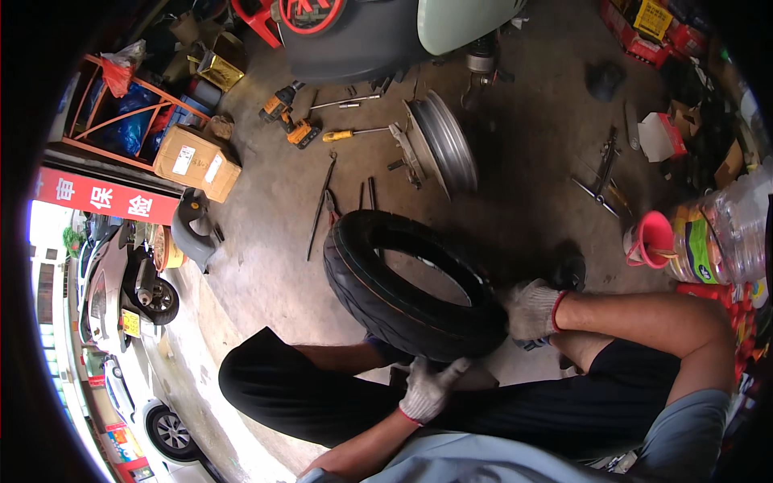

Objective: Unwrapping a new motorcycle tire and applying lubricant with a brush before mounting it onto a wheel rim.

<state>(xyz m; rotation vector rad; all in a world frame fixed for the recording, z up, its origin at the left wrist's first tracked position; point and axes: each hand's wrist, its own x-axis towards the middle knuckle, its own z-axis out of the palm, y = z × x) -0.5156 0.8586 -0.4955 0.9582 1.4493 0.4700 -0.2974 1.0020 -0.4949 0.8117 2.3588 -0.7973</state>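
A black rubber scooter tyre is tilted in front of me between my legs, its open middle showing the floor. My left hand, in a whitish knit glove with a red cuff, grips the near lower edge of the tread, thumb spread to the right. At the tyre's right side my right hand, gloved the same way, grips the edge; its fingertips are partly hidden. Beyond the tyre a bare silver wheel rim stands on its edge on the floor.
Left of the rim lie a yellow-handled screwdriver, a cordless drill, pliers and metal bars. A cardboard box stands at the left. To the right are a red funnel-shaped cup and large clear plastic bottles. A scooter body is at the top.
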